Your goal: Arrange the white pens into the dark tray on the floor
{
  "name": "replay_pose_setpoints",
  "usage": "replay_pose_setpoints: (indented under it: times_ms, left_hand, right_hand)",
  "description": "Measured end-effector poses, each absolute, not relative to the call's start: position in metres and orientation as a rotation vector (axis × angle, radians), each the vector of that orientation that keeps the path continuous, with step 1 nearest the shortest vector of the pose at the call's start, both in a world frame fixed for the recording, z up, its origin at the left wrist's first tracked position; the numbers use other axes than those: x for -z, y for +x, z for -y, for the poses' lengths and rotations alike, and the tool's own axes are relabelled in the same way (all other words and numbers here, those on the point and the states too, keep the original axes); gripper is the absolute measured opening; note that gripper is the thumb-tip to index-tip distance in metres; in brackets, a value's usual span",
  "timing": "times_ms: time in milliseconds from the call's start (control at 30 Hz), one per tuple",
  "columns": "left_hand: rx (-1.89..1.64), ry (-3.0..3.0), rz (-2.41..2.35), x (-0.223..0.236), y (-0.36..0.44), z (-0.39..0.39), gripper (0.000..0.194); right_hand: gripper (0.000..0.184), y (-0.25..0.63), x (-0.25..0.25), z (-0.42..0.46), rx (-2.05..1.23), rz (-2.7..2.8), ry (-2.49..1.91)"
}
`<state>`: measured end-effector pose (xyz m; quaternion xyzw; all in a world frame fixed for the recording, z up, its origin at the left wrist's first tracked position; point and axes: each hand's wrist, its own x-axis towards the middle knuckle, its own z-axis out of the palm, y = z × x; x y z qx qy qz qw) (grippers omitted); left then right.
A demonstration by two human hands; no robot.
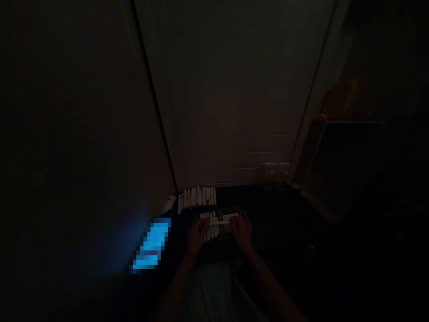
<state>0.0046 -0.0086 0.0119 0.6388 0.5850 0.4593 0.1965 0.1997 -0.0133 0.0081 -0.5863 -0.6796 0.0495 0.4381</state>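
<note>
Between my two hands a slim white marker (220, 222) is held level. My left hand (198, 232) pinches its left end, and the fingers of my right hand (241, 230) are closed on its right end. Beneath it lies an open dark case (237, 209). White markers (212, 231) lie side by side in the left part of the case, and a pale flat piece (228, 229) shows in its right part. Dim light hides the fine detail of the fingertips.
Behind the case, a row of white markers (197, 197) with some reddish ends lies along the wall (231, 112). Two clear containers (276, 175) stand at the back right. A blurred, glowing blue screen (152, 246) is at the left. A shelf (355, 120) holds things at right.
</note>
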Motion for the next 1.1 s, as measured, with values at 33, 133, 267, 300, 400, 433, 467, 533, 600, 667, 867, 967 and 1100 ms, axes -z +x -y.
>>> replay_pose_setpoints:
  times_ms: [33,133,267,300,400,433,467,533,600,667,867,967,1100]
  left_hand:
    - [-1.28,1.79,-1.646,-0.0121,0.0047,0.0087,0.037]
    - [-1.271,1.801,-1.639,-0.0123,0.0045,0.0086,0.037]
    - [-1.287,1.806,-1.6,-0.0117,0.0034,0.0081,0.036]
    - [-1.281,1.807,-1.597,-0.0115,0.0032,0.0081,0.036]
    - [-1.266,1.808,-1.603,-0.0109,0.0031,0.008,0.037]
    - [-1.265,1.807,-1.608,-0.0107,0.0033,0.0079,0.037]
    - [-1.264,1.809,-1.609,-0.0105,0.0034,0.0078,0.037]
    - [-1.261,1.821,-1.622,-0.0099,0.0034,0.0072,0.037]
    - [-1.256,1.839,-1.646,-0.0091,0.0031,0.0066,0.037]
    - [-1.235,1.859,-1.664,-0.0081,0.0024,0.0061,0.037]
    - [-1.197,1.862,-1.672,-0.0088,0.0019,0.007,0.038]
    - [-1.223,1.837,-1.635,-0.0109,0.0026,0.0078,0.038]
    - [-1.26,1.788,-1.601,-0.0115,0.0033,0.008,0.038]
  right_hand:
    - [0.025,0.1997,-0.0081,0.0134,-0.128,1.688,-1.46]
    - [0.026,0.1998,-0.0075,0.0136,-0.146,1.688,-1.456]
    - [0.026,0.1997,-0.0055,0.0131,-0.139,1.675,-1.458]
    - [0.026,0.1996,-0.0053,0.0129,-0.135,1.677,-1.459]
    - [0.026,0.1994,-0.0056,0.0126,-0.128,1.683,-1.461]
    - [0.026,0.1993,-0.006,0.0126,-0.128,1.685,-1.463]
    - [0.026,0.1993,-0.0063,0.0127,-0.126,1.687,-1.466]
    - [0.026,0.1993,-0.0064,0.0127,-0.119,1.69,-1.471]
    - [0.025,0.1992,-0.0058,0.0124,-0.106,1.691,-1.478]
    - [0.025,0.199,-0.0049,0.012,-0.095,1.692,-1.478]
    - [0.026,0.1989,-0.0058,0.0121,-0.078,1.701,-1.491]
    - [0.024,0.1992,-0.0076,0.0127,-0.051,1.726,-1.497]
    - [0.024,0.1999,-0.0088,0.0128,-0.066,1.739,-1.505]
